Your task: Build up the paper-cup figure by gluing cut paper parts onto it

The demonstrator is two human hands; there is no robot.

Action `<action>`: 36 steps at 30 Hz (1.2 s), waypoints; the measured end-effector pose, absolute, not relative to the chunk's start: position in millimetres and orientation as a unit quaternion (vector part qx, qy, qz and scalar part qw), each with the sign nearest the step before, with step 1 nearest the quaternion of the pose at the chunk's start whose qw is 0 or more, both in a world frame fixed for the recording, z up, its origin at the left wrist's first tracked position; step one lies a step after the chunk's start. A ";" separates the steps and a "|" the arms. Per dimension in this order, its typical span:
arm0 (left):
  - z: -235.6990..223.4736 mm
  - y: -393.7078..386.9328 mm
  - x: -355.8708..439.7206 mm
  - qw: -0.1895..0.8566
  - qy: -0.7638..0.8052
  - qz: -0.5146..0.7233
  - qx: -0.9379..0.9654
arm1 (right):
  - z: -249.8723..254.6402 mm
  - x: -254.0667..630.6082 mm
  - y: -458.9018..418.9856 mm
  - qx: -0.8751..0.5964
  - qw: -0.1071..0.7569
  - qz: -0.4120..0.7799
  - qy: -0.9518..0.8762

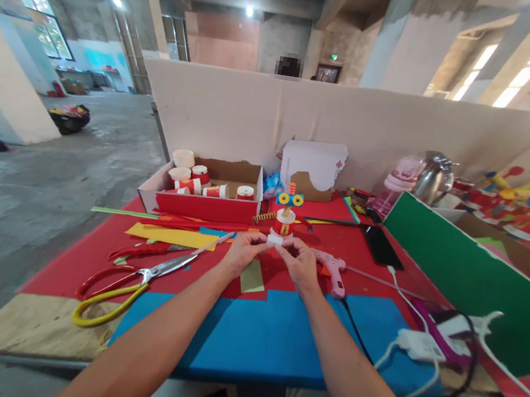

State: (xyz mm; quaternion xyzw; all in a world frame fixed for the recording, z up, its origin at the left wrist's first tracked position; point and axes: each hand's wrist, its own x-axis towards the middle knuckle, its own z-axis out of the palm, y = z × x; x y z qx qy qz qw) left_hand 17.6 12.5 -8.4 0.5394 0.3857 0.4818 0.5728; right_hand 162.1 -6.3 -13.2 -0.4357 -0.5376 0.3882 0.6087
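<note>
Between the fingertips of my left hand (243,252) and my right hand (301,265) is a small white paper piece (275,240). Both hands pinch it, one at each end, above the red-covered table. Just behind it stands a paper cup figure (284,223), red and white, with round yellow eyes on a blue strip and coiled paper springs. A pink glue gun (336,274) lies to the right of my right hand. Left of my left hand lie scissors (154,273) with one red and one yellow handle. A pale green paper piece (252,277) lies below the hands.
A box (208,208) of paper cups stands at the back left, beside yellow paper strips (172,236). On the right are a phone (381,246), a white charger (419,346) with cables, and a green box wall (452,279). Blue paper (225,332) covers the front edge.
</note>
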 end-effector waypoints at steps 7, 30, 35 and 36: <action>-5.8 11.1 16.9 0.574 0.370 0.483 0.548 | -11.4 161.9 -7.2 -0.433 0.617 0.392 -0.527; -9.4 14.2 21.4 0.529 0.408 0.509 0.542 | -18.0 164.3 -7.0 -0.501 0.542 0.252 -0.626; -8.7 14.9 19.7 0.531 0.410 0.512 0.537 | -18.9 161.4 -7.2 -0.477 0.549 0.267 -0.632; -9.0 15.2 19.4 0.533 0.407 0.510 0.539 | -19.5 161.8 -6.5 -0.478 0.552 0.271 -0.628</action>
